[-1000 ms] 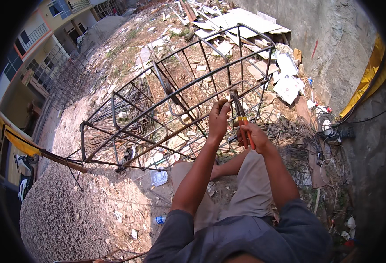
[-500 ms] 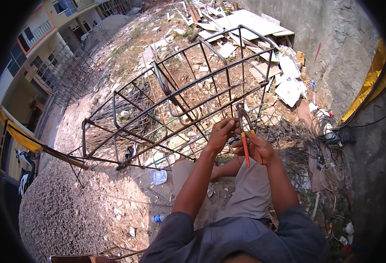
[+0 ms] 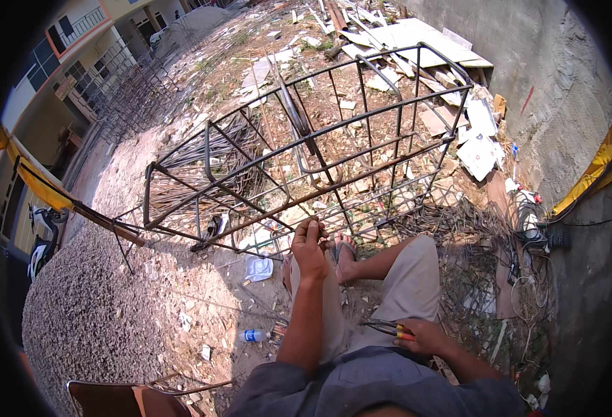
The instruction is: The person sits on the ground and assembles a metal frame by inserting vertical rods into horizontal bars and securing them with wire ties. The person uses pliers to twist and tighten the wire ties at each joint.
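dusty open ground with gravel, rubble and scrap boards spreads out below, a grey wall [image 3: 528, 90] on the right and a building with balconies [image 3: 62, 76] on the left. on this ground lies a long rebar cage [image 3: 306, 153], its rusty bars and stirrups running from the left foreground up toward the boards [image 3: 403, 35] at the top. the person sits close to its near side, legs in light trousers bent, a sandalled foot [image 3: 344, 254] just beside the lower bars.

the left hand [image 3: 309, 247] is stretched forward and closed around a bar at the near lower edge of the cage, fingers wrapped over it. the right hand [image 3: 424, 335] is drawn back over the right thigh, well apart from the cage, and is clamped on a pair of pliers [image 3: 388, 328] with red and yellow handles, the dark jaws pointing left. the two hands are well apart from each other.

a plastic bottle [image 3: 254, 336] lies on the dirt near the left elbow, a crumpled white scrap [image 3: 257, 267] near it toward the cage. tangled wire [image 3: 459, 222] lies to the right of the legs.
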Action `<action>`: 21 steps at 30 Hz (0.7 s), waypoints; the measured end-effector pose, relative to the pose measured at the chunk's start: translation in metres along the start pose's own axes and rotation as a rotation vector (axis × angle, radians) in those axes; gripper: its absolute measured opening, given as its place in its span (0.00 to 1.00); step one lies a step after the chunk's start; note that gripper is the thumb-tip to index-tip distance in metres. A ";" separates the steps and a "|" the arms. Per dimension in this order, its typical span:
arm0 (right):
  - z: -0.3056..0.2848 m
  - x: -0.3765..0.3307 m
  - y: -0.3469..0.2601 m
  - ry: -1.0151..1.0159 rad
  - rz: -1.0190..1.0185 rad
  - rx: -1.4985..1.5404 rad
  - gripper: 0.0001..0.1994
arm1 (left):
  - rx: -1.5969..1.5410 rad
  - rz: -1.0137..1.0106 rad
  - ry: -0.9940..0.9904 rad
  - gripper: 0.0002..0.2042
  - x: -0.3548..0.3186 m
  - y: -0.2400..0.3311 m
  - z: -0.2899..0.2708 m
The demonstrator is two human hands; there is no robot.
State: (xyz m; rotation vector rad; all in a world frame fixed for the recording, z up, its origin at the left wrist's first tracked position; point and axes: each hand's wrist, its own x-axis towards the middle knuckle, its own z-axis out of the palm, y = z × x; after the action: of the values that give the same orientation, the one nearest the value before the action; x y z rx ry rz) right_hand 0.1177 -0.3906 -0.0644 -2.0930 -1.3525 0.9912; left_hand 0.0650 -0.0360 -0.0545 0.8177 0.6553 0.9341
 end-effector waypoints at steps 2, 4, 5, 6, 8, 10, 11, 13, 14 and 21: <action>0.025 -0.010 0.009 -0.073 -0.083 -0.167 0.26 | 0.022 0.049 -0.035 0.12 -0.002 0.014 -0.005; 0.038 -0.013 0.013 -0.041 -0.193 -0.324 0.25 | 0.046 0.069 -0.076 0.17 -0.007 0.021 -0.006; 0.034 -0.008 0.007 0.029 -0.247 -0.320 0.24 | 0.056 0.068 -0.089 0.17 -0.010 0.022 -0.008; 0.026 -0.001 -0.002 0.102 -0.300 -0.314 0.24 | 0.067 0.065 -0.106 0.17 -0.012 0.021 -0.009; 0.006 0.014 -0.026 0.183 -0.319 -0.226 0.22 | 0.080 0.034 -0.156 0.16 -0.018 0.020 -0.014; -0.018 0.038 -0.056 0.184 -0.257 -0.067 0.21 | 0.112 0.034 -0.152 0.15 -0.023 0.021 -0.022; -0.021 0.056 -0.059 0.267 -0.265 -0.017 0.21 | 0.127 0.027 -0.155 0.15 -0.026 0.020 -0.024; -0.023 0.099 -0.074 0.423 -0.306 0.128 0.20 | 0.118 0.036 -0.136 0.13 -0.034 0.025 -0.027; -0.025 0.118 -0.092 0.496 -0.331 0.218 0.19 | 0.097 0.036 -0.132 0.13 -0.037 0.026 -0.030; 0.017 0.211 -0.165 0.157 -0.397 0.744 0.15 | -0.200 0.146 -0.023 0.08 -0.036 0.051 -0.072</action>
State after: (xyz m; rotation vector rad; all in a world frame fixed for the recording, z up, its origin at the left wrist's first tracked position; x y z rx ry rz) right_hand 0.0627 -0.1301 -0.0280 -1.2619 -1.0379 0.9381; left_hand -0.0295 -0.0276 -0.0458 0.7034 0.4776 1.1017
